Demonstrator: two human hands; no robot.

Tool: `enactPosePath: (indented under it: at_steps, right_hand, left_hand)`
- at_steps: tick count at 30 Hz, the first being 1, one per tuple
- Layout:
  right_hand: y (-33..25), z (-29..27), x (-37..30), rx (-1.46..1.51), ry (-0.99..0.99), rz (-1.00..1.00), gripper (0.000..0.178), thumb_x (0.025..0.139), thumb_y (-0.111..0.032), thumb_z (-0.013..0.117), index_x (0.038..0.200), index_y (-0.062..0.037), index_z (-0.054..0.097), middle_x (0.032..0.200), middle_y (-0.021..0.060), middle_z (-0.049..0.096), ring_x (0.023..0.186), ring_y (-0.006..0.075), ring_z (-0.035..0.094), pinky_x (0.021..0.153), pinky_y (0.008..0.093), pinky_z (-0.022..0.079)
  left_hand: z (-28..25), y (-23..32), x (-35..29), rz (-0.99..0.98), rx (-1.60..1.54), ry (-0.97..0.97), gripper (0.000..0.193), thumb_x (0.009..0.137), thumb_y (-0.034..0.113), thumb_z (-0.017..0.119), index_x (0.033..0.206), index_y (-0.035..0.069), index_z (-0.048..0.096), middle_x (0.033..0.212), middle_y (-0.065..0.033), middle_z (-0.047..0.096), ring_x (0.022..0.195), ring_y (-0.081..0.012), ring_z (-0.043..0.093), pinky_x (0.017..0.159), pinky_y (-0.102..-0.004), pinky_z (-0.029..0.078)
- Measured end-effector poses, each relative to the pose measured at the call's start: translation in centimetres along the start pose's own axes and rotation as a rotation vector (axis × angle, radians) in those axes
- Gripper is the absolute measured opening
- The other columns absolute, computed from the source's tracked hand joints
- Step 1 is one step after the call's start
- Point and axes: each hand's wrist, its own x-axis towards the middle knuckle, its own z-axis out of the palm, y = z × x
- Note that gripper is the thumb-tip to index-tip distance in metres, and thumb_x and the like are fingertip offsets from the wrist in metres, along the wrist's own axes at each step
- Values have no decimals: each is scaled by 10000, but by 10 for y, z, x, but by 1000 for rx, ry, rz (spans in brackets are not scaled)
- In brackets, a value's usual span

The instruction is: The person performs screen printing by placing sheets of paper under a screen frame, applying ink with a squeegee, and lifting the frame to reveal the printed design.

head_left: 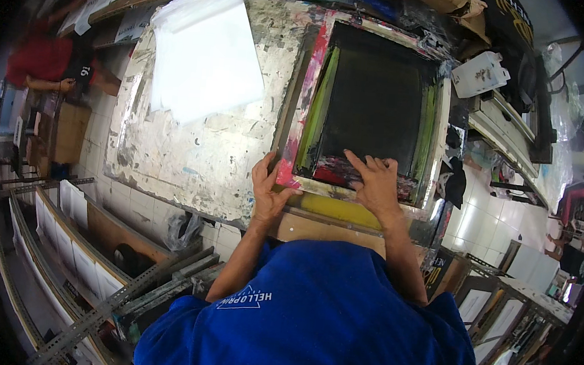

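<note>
In front of me a screen printing frame (307, 94) lies on the table, its wooden sides smeared with pink and red ink. Its mesh (378, 93) is dark, with green strips along both sides and red and black ink by the near edge. My left hand (268, 193) grips the frame's near left corner, thumb along the near side and fingers by the outer left side. Over the near part of the mesh is my right hand (378, 189), index finger stretched out at the dark area; the other fingers are partly bent, and nothing shows in them.
White sheets (206, 55) lie on the paint-stained table (170, 159), left of the frame. A yellow strip (338, 209) runs along its near side. A white container (480, 75) stands at the right. Shelves (89, 228) flank me, and a person in red (41, 63) is at far left.
</note>
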Motion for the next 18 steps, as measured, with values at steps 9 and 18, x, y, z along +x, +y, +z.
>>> enactPosePath:
  at_steps: [9,18]
  right_hand:
    - [68,30,85,-41,191,-4,832,563,-115,739,1379,-214,611,1143,125,590,1096,304,523,965,512,326]
    - [149,22,228,-202,359,-39,842,575,-148,735,1402,-235,606,1235,156,619,1174,303,535,974,513,320]
  left_hand:
    - [-9,8,-4,-92,111,-79,751,694,348,874,1335,32,642,1593,-243,340,1375,-438,355,1138,-522,314]
    - [-9,5,-9,-121,122,-105,819,687,396,873,1390,64,615,1588,-267,341,1377,-441,372,1135,-517,313]
